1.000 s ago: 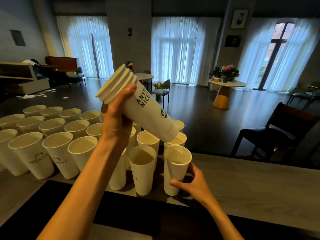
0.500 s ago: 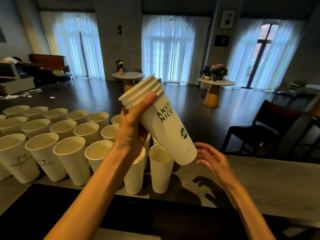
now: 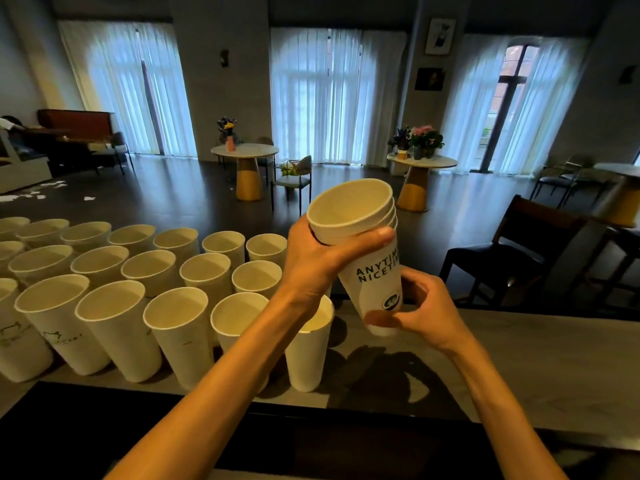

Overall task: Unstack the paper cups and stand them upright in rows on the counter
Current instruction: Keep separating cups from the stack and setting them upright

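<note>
Head view: both hands hold one stack of paper cups (image 3: 367,258) above the bench (image 3: 540,355), at about 1 o'clock from the middle of the frame. The stack is nearly upright, its open mouth tipped toward the camera, with several nested rims showing at the top. Black lettering and a small round green logo run down its side.

The left hand (image 3: 318,261) wraps the upper part of the stack just under the rims, thumb lying across the near side and fingers hidden behind. The right hand (image 3: 426,313) is curled closed around the bottom of the stack, thumb pressed on the near wall just above the base, fingers bent round the far side. The base of the stack hangs clear of the bench, with a shadow on the surface below it.

From 7 to 10 o'clock, rows of single cups (image 3: 145,282) stand upright on the bench, mouths up, close together and in several places touching. The nearest row runs along the front edge; its last cup (image 3: 308,351) stands directly under the left forearm, just beside and below the held stack. The bench to the right of it, at 4 o'clock, is bare grey surface.

Beyond the bench, a dark chair (image 3: 509,251) sits at 3 o'clock, and two round tables (image 3: 246,152) with flowers stand farther back before curtained windows.
</note>
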Tool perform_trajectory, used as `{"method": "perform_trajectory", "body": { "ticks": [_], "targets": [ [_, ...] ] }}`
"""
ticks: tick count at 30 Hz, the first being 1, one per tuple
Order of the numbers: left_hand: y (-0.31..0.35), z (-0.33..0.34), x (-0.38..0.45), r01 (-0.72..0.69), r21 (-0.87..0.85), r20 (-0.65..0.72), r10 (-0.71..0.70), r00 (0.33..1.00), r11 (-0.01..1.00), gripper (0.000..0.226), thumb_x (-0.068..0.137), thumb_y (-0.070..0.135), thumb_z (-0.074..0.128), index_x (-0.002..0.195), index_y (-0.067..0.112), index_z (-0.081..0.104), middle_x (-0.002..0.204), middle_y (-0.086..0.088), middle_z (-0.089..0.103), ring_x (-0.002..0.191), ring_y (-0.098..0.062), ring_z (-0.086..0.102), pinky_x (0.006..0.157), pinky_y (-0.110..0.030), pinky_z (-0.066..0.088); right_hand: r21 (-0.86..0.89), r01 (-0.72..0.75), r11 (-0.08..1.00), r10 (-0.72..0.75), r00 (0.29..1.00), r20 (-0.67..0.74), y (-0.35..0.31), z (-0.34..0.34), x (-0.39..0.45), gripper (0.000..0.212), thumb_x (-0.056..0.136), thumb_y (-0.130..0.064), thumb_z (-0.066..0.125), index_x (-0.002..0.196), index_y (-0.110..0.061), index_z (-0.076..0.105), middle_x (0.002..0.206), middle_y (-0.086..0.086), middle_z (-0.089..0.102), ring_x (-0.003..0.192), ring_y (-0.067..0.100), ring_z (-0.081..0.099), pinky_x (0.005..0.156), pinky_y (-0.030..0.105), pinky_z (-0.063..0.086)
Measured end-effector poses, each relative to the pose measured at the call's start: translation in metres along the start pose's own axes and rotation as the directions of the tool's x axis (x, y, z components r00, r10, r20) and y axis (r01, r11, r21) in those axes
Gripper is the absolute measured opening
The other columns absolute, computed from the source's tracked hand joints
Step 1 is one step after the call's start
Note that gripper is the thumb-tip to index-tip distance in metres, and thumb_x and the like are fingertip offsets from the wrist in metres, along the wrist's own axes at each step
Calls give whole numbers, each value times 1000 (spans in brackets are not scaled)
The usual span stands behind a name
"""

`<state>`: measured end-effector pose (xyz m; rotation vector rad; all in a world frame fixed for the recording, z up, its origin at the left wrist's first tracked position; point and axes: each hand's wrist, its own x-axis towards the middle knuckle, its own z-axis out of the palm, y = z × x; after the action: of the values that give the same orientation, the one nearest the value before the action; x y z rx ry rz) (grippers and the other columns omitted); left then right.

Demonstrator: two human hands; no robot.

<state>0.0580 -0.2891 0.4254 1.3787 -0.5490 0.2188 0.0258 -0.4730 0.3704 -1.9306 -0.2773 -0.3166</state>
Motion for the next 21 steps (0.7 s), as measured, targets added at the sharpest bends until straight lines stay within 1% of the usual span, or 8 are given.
{"method": "perform_trajectory", "body": {
  "ticks": [4, 7, 9, 11, 13, 15, 18, 21],
  "targets": [
    [4, -6, 16, -3, -94, -193, -15, 981, 996, 87, 46, 47, 91, 124, 30, 57, 114, 7, 70, 106, -9, 68, 91, -37, 59, -162, -10, 987, -30, 969, -247, 33, 8, 17, 82, 56, -29, 93, 125, -40, 51, 116, -14, 54, 108, 0, 52, 77, 15, 47],
    [19, -21, 37, -47, -250, -310, -34, 950, 967, 99, 49, 42, 91, 137, 20, 52, 126, -6, 64, 116, -24, 63, 93, -55, 56, -67, -128, 989, 101, 945, -312, 70, 18, 34, 82, 61, -24, 92, 129, -38, 47, 124, -11, 55, 109, 6, 52, 83, 20, 46],
    [27, -31, 49, -78, -328, -359, -48, 932, 941, 89, 56, 39, 86, 137, 21, 54, 129, -12, 62, 119, -32, 60, 93, -61, 54, 31, -241, 970, 239, 924, -300, 98, 28, 49, 84, 65, -22, 89, 136, -29, 45, 131, -5, 56, 119, 15, 52, 94, 34, 49],
    [32, -41, 54, -95, -372, -376, -56, 925, 924, 67, 64, 36, 84, 126, 25, 62, 123, -12, 65, 114, -30, 63, 95, -60, 53, 74, -318, 945, 326, 909, -261, 122, 36, 62, 85, 67, -22, 87, 140, -24, 42, 138, 3, 54, 128, 26, 50, 103, 48, 46],
    [32, -50, 55, -90, -392, -377, -71, 924, 916, 37, 73, 28, 82, 108, 29, 69, 111, -7, 66, 104, -24, 63, 96, -57, 54, 105, -350, 931, 366, 900, -238, 140, 42, 73, 86, 68, -20, 87, 141, -22, 42, 140, 6, 53, 132, 30, 48, 103, 50, 44],
    [29, -55, 54, -80, -394, -383, -85, 920, 916, 17, 78, 28, 72, 95, 31, 71, 100, -1, 67, 97, -19, 63, 90, -51, 59, 128, -364, 923, 385, 891, -241, 150, 46, 81, 85, 67, -16, 86, 140, -20, 42, 140, 7, 53, 131, 30, 48, 101, 49, 44],
    [25, -60, 53, -81, -390, -399, -89, 913, 917, 14, 78, 28, 67, 92, 31, 68, 94, 1, 65, 91, -16, 63, 69, -39, 62, 141, -354, 925, 379, 895, -237, 164, 51, 86, 85, 65, -15, 87, 138, -22, 44, 138, 6, 54, 129, 29, 50, 99, 47, 46],
    [18, -59, 55, -67, -382, -375, -88, 923, 922, 15, 80, 29, 69, 96, 32, 69, 97, -1, 65, 97, -20, 62, 78, -48, 62, 118, -383, 916, 401, 878, -261, 174, 54, 92, 87, 64, -17, 88, 138, -23, 43, 139, 6, 54, 130, 30, 49, 101, 50, 45]
  ]
}}
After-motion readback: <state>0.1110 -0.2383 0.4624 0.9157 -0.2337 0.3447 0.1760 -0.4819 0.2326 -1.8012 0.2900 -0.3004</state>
